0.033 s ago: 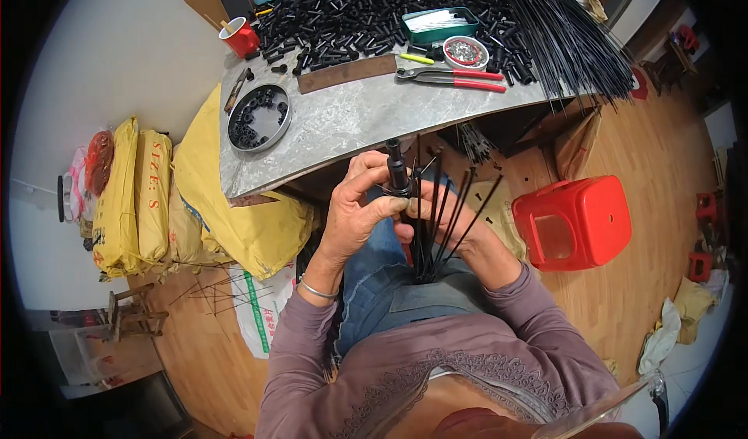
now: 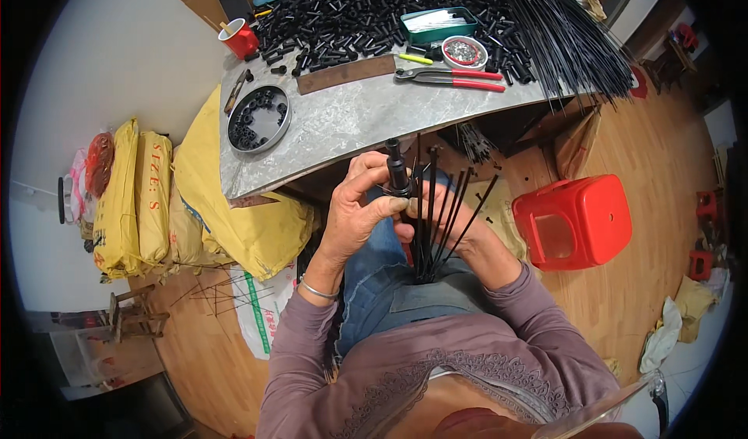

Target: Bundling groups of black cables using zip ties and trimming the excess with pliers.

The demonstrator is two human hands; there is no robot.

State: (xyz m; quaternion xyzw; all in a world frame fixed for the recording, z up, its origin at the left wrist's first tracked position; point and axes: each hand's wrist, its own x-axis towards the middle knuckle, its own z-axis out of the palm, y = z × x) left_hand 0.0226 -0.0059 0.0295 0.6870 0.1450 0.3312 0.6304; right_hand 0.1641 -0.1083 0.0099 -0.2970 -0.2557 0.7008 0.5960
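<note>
In front of my lap, my left hand is closed around a black stepped tube that stands nearly upright, its narrow end pointing up. The fingers of my right hand press together at the tube's lower end, close to my left thumb. Several thin black rods fan upward from my lap and pass across the right hand, hiding part of its fingers. Whether the right palm also grips any rod, I cannot tell.
A grey table ahead carries a heap of black tubes, long black rods, red-handled pincers, a round tin and a green box. A red stool stands right; yellow sacks lie left.
</note>
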